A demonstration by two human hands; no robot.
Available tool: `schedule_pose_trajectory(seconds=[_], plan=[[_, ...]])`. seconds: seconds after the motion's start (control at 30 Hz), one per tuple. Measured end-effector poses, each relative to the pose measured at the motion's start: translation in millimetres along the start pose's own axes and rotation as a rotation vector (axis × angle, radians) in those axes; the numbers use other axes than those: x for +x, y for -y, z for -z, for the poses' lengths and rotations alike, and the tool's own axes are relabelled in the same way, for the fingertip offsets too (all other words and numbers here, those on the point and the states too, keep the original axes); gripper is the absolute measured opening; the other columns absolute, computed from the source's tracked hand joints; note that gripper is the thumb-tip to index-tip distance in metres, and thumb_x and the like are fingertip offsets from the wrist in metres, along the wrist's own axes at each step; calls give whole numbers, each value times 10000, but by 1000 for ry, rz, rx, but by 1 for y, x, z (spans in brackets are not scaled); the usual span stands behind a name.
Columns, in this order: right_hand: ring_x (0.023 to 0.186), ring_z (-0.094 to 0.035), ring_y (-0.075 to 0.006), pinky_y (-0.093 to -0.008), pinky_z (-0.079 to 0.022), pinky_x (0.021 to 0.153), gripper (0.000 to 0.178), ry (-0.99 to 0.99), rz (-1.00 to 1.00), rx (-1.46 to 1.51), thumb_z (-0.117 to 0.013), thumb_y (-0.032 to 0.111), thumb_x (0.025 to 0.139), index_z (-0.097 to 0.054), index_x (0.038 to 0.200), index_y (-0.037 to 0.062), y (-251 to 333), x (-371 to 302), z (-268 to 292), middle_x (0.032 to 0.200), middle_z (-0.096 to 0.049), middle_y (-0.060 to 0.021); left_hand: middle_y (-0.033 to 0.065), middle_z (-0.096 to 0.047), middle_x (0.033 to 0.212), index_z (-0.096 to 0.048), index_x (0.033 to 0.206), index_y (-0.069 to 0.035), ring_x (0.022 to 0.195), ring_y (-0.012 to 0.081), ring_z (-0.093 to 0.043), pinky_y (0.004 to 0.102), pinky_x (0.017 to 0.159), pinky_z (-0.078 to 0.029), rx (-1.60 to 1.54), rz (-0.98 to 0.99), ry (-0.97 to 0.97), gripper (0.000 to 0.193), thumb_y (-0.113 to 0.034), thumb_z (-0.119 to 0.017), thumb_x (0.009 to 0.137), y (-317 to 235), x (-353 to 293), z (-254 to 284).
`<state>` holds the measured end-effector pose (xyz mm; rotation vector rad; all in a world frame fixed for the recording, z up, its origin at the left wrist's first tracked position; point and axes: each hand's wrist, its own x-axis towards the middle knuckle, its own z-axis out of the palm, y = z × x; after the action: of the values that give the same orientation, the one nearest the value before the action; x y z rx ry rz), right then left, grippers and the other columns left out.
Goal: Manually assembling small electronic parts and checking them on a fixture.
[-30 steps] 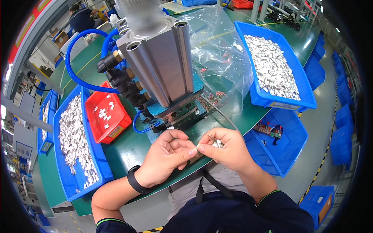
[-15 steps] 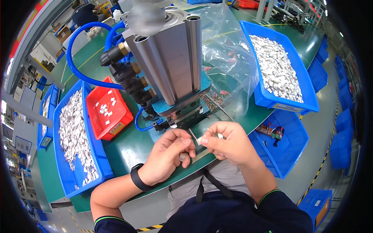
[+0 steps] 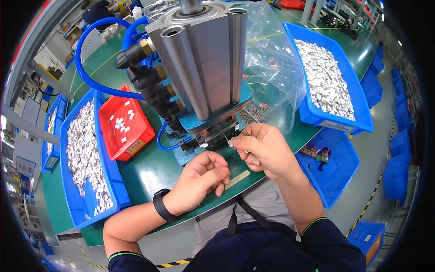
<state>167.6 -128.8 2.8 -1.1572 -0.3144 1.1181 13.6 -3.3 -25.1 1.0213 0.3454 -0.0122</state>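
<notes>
My right hand (image 3: 268,153) pinches a small flat white part (image 3: 230,142) with a thin wire-like lead pointing up. It holds the part just in front of the lower tooling (image 3: 216,131) of a pneumatic press. Above that tooling rises the press's metal cylinder (image 3: 201,63). To the left and slightly nearer, my left hand (image 3: 197,183) is closed, its fingers curled toward the thumb; anything inside them is hidden. Between the hands, a pale flat strip (image 3: 237,180) lies on the green table (image 3: 149,177).
Left of the press stand a red tray (image 3: 147,136) with a few white parts and a blue bin (image 3: 120,192) heaped with them. Another full blue bin (image 3: 364,122) is at the right, above a lower blue bin (image 3: 342,181). Clear plastic sheeting (image 3: 276,68) and a blue hose (image 3: 84,75) flank the press.
My right hand has moved up toward the press tooling with the white part, away from my left hand. The small piece seen in my left fingers no longer shows. The view has shifted slightly.
</notes>
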Motion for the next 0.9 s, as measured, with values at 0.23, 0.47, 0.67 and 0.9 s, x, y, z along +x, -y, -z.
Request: schedule_pose_trajectory(seconds=[0.23,0.47,0.67,0.9], plan=[[397,-345,-17,-203,-192,332,209,-18,-6,0,-669,129,822,-523,755,-5,-1,4,0,604,-508,-28,71,-573,820,-497,1009,-33,605,120,-547,215,543,-389,13,-6,6,129,-91,-536,901,0,0,-1],[401,-346,-16,-200,-191,332,207,-16,6,3,-670,126,817,-517,743,7,-2,5,0,609,-508,-29,63,-573,820,-502,1008,-39,605,112,-545,209,541,-377,31,12,6,130,-105,-540,903,0,0,0],[402,-349,-14,-199,-191,331,211,-11,13,15,-671,129,817,-512,735,15,-2,5,0,608,-508,-28,63,-572,827,-503,1008,-39,609,111,-545,209,542,-378,26,17,14,127,-101,-539,904,-1,0,0],[402,-380,-29,-192,-213,333,208,-15,26,24,-641,98,846,-518,696,24,-2,5,-1,593,-526,-34,64,-572,822,-503,1005,-41,607,113,-545,210,541,-381,26,19,18,128,-110,-547,906,0,0,1]])
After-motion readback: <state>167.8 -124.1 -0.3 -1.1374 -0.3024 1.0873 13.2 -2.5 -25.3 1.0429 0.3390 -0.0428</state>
